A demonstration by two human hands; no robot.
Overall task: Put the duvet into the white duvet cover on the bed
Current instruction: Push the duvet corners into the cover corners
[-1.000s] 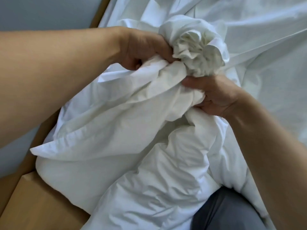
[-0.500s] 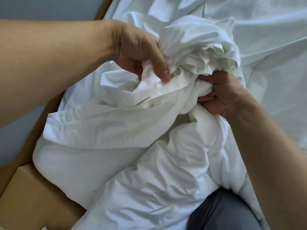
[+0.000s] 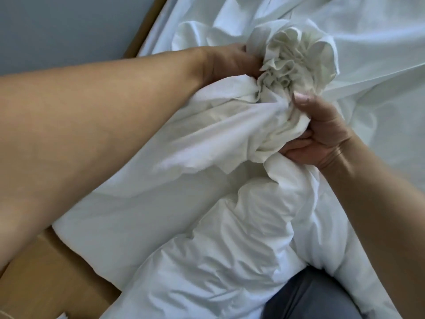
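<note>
Two hands — left (image 3: 230, 63), right (image 3: 322, 132) — grip one duvet cover (image 3: 293, 54).

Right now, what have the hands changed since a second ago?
The left hand shifted its thumb off the front folds and grips the bunch from the left; the gathered duvet cover is drawn tighter into a rosette. The right hand still holds it from below; the duvet lies unchanged.

Soft, even daylight; slight motion blur, wide-angle stretching at edges.
</note>
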